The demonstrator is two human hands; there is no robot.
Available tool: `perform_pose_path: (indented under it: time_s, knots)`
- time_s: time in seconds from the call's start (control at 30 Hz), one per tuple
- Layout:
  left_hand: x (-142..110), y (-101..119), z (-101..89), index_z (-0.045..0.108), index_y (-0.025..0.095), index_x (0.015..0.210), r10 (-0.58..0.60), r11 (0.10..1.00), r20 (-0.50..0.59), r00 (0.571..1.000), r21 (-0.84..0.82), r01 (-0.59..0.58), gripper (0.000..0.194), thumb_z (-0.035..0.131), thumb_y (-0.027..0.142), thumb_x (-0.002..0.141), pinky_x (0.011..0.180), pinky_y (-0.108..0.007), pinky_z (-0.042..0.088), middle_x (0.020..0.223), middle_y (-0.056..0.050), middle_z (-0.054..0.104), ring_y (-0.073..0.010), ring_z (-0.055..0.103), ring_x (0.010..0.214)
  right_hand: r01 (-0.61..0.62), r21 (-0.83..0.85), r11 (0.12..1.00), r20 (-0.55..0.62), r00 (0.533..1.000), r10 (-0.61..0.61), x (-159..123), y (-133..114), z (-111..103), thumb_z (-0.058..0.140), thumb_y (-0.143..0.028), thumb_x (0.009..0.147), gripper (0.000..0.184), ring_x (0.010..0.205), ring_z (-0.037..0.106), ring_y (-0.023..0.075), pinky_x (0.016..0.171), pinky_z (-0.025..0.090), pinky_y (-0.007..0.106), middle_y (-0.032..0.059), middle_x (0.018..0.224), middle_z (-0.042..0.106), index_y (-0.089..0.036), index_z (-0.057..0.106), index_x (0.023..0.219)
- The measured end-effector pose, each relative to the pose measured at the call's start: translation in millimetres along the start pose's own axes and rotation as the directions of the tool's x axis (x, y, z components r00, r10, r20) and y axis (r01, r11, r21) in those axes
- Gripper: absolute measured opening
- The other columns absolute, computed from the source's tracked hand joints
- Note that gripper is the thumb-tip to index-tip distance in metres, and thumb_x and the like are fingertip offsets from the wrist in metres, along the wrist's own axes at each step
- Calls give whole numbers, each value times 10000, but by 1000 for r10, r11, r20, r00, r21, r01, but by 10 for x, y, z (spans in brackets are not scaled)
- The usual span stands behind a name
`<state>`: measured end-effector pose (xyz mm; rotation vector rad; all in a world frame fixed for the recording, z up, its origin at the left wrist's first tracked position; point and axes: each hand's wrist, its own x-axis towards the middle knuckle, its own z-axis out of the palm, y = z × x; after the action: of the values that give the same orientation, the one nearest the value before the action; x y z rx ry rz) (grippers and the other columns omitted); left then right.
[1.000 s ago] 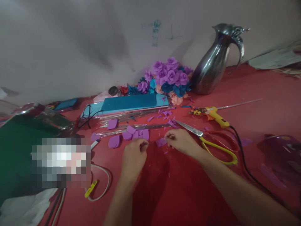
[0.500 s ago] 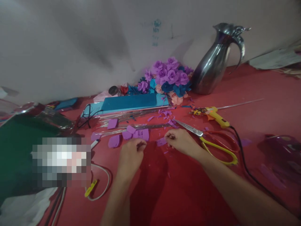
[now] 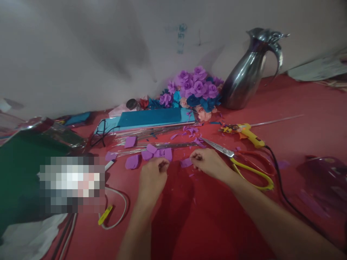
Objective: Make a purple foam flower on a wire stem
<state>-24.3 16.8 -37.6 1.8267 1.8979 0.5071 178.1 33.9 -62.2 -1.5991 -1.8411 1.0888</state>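
My right hand (image 3: 208,161) is closed in a pinch at the edge of a small purple paper piece (image 3: 185,163), which sticks out to its left. To the left, my left hand (image 3: 155,174) has its fingers curled together, and whatever they may hold is hidden. Just beyond it lie purple paper squares (image 3: 167,154) and a rounded stack of purple paper petals (image 3: 132,162). Beside my right hand rests a pair of large scissors (image 3: 253,172) with yellow and red handles, its blades pointing away to the left.
Thin wires (image 3: 151,146) lie behind the paper, with blue sheets (image 3: 151,117) beyond. Paper flowers (image 3: 197,86) are heaped near a steel jug (image 3: 244,72). A yellow glue gun (image 3: 251,136) trails a black cord at right. A white cable (image 3: 124,204) curls at left.
Both hands stay almost where they were. The purple piece at my right fingertips now shows a smoother, more rounded outline. The view has shifted very slightly.
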Motion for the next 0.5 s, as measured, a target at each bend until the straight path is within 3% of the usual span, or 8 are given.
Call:
perform_pose_path:
  time_s: [0.23, 0.4, 0.5]
  knots:
    - [-35, 75, 132, 686, 199, 780, 34, 998, 78, 996, 44, -38, 212, 533, 56, 750, 687, -263, 403, 833, -31, 704, -161, 605, 762, 15, 7, 1000, -4, 1000, -15, 4, -16, -3, 524, -152, 749, 153, 544, 621, 141, 532, 417, 230, 3, 582, 674, -200, 658, 693]
    - [-37, 75, 64, 681, 198, 775, -23, 995, 43, 999, 94, 19, 194, 532, 76, 761, 679, -268, 395, 818, -32, 698, -162, 601, 739, 2, 7, 1000, -1, 1000, -2, 0, -2, 5, 514, -153, 750, 162, 534, 617, 136, 526, 413, 225, -2, 587, 678, -198, 663, 707]
    - [-37, 91, 65, 678, 199, 775, 11, 998, 36, 999, 66, -14, 192, 530, 77, 763, 674, -263, 392, 812, -28, 698, -158, 603, 740, -2, -3, 1000, 3, 1000, 2, -1, -15, -1, 510, -155, 752, 166, 538, 620, 137, 529, 412, 225, -3, 587, 678, -199, 664, 706]
